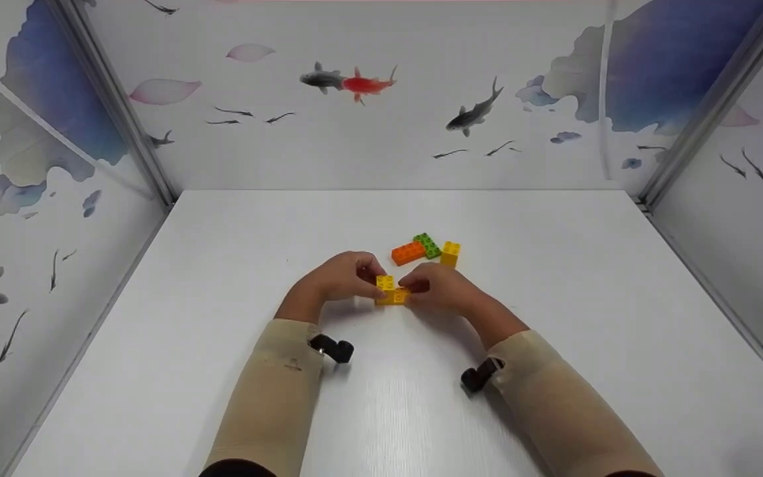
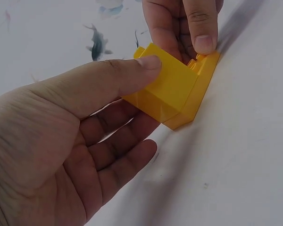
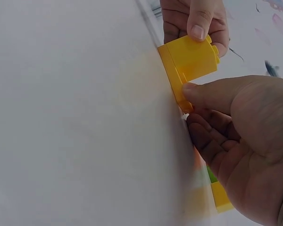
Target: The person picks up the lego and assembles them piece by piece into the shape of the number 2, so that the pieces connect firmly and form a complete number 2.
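A tall yellow block (image 1: 385, 283) (image 2: 172, 82) (image 3: 191, 56) stands on one end of a flatter, darker yellow brick (image 1: 391, 300) (image 2: 205, 80) (image 3: 172, 73) on the table. The left hand (image 1: 348, 275) (image 2: 85, 122) (image 3: 193, 21) pinches the tall block between thumb and fingers. At the other end of the flat brick, the right hand (image 1: 438, 287) (image 2: 186, 23) (image 3: 240, 136) pinches it with thumb and fingertips. Some studs of the flat brick show between the hands in the left wrist view.
Behind the right hand on the white table (image 1: 381, 397) lie an orange brick (image 1: 408, 253) and a green brick (image 1: 428, 245), touching or nearly so. Another yellow block (image 1: 450, 254) stands just right of them. Patterned walls (image 1: 381, 146) enclose the table at the back and sides.
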The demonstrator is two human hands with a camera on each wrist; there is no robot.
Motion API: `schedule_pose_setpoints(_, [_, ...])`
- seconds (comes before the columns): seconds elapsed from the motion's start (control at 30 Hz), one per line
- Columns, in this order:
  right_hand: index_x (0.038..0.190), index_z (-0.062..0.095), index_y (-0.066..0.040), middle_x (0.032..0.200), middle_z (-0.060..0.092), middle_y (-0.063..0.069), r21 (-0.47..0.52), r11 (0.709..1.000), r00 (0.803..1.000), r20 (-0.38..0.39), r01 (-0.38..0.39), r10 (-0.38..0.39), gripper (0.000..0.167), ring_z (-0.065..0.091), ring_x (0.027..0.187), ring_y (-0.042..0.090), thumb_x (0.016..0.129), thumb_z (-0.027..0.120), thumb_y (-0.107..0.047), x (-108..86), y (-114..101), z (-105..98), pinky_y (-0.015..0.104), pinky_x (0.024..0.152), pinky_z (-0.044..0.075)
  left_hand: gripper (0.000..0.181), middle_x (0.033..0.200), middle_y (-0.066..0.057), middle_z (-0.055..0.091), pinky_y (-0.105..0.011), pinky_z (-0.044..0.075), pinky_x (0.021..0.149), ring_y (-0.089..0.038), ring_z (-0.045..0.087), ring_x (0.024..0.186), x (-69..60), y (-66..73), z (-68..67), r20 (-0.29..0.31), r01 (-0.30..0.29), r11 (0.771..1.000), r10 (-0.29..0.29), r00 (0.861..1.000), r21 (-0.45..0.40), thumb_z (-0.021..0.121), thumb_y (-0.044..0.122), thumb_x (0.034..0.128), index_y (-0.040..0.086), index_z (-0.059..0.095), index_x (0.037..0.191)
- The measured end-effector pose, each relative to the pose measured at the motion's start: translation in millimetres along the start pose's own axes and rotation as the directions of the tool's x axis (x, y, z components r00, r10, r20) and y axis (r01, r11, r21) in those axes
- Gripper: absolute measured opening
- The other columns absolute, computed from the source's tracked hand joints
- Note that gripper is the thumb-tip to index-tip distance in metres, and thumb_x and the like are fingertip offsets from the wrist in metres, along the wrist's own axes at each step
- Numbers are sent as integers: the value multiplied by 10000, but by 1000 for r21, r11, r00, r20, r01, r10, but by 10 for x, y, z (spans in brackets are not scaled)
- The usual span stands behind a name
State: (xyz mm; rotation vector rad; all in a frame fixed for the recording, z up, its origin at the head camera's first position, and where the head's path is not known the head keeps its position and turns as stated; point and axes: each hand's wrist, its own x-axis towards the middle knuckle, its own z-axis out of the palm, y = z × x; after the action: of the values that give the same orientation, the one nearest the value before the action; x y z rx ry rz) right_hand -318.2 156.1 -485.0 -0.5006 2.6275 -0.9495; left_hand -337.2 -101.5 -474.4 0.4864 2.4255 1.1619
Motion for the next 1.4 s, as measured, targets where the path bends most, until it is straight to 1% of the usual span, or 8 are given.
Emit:
schedule_pose_setpoints(0.1, [1322, 758, -170, 1253, 763, 4, 11, 1000, 1000, 0, 4, -4, 344, 690, 1125, 201, 980, 790, -177, 5, 7, 0, 456, 1099, 561, 284, 1139, 4, 723, -352, 565, 968, -214, 638, 1047, -2, -20, 3, 8, -12, 1000, 13, 1000, -21, 894, 277, 879, 239, 719, 1100])
schedule_pose_setpoints(0.2, [1317, 761, -185, 1230, 766, -9, 42, 999, 1000, -5, -16, 16, 347, 685, 1082, 199, 973, 801, -200, 4, 6, -16, 426, 1047, 586, 289, 1146, 7, 718, -349, 558, 967, -212, 632, 1051, 2, -36, 9, 10, -23, 999, 23, 1000, -37, 891, 271, 883, 242, 714, 1109])
schedule_pose_setpoints(0.37, [1342, 745, -189, 1250, 756, 10, 109, 993, 995, -87, -42, 52, 376, 686, 1126, 243, 980, 796, -274, 34, 33, -65, 421, 1028, 592, 295, 1155, 5, 708, -345, 543, 955, -209, 620, 1055, 19, -50, 28, -1, -27, 998, 27, 1000, -62, 883, 270, 889, 239, 715, 1129])
schedule_pose_setpoints(0.53, [1447, 663, -186, 1415, 690, 48, 205, 974, 973, -183, -100, 139, 480, 651, 1325, 282, 1000, 775, -323, 105, 57, -99, 463, 1149, 533, 302, 1186, -3, 699, -365, 543, 1008, -212, 625, 1093, 28, -72, 40, -17, -17, 996, 15, 1000, -88, 868, 276, 901, 228, 702, 1148])
schedule_pose_setpoints(0.67, [1485, 624, -194, 1472, 652, 61, 251, 962, 955, -244, -107, 170, 519, 628, 1361, 292, 998, 780, -284, 155, 48, -125, 461, 1175, 510, 295, 1194, 0, 698, -375, 540, 1020, -219, 629, 1117, 33, -93, 40, -33, 1, 995, -5, 999, -105, 860, 293, 905, 239, 702, 1148])
schedule_pose_setpoints(0.77, [1497, 613, -196, 1505, 631, 60, 258, 961, 948, -269, -100, 171, 527, 610, 1375, 291, 999, 777, -245, 188, 38, -147, 462, 1193, 491, 300, 1186, 3, 696, -370, 534, 993, -221, 619, 1113, 34, -100, 39, -44, 14, 994, -18, 999, -107, 859, 315, 902, 253, 703, 1150])
schedule_pose_setpoints(1.07, [1535, 581, -195, 1608, 554, 45, 214, 960, 940, -248, -182, 234, 558, 497, 1503, 276, 1009, 766, -222, 332, -53, -212, 464, 1283, 387, 337, 1200, 12, 702, -354, 536, 988, -219, 616, 1118, 54, -104, 42, -45, 10, 993, -16, 999, -119, 873, 373, 895, 269, 703, 1168])
schedule_pose_setpoints(1.4, [1480, 641, -191, 1594, 557, 64, 139, 967, 951, -195, -215, 239, 482, 523, 1449, 289, 1011, 728, -118, 494, -114, -223, 453, 1260, 422, 335, 1199, 4, 695, -345, 542, 993, -220, 612, 1117, 49, -106, 42, -42, 14, 993, -19, 999, -116, 865, 357, 904, 257, 697, 1176])
